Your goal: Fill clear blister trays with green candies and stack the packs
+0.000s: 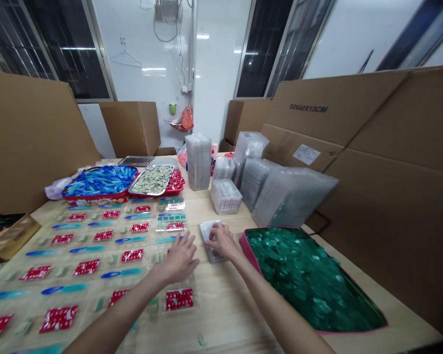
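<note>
My left hand (pixel 180 258) is open, palm down with its fingers spread, over the rightmost column of laid-out clear plastic trays. Beside it, my right hand (pixel 222 240) has its fingers bent and closed on a small stack of clear plastic trays (pixel 207 228) lying on the table. Part of that stack is hidden under the hand. The laid-out trays hold blue brushes (pixel 121 273), red packets with white marks (pixel 86 267) and small green pieces. Right of my right forearm stands a pink-rimmed bin of green translucent pieces (pixel 302 275).
At the back left are a tub of blue brushes (pixel 103 180) and a metal tray of small pale green pieces (pixel 153 180), with red packets (pixel 175 180) beside it. Stacks of clear plastic trays (pixel 198 162) and a clear basket (pixel 226 196) stand behind. Cardboard (pixel 391 147) walls both sides.
</note>
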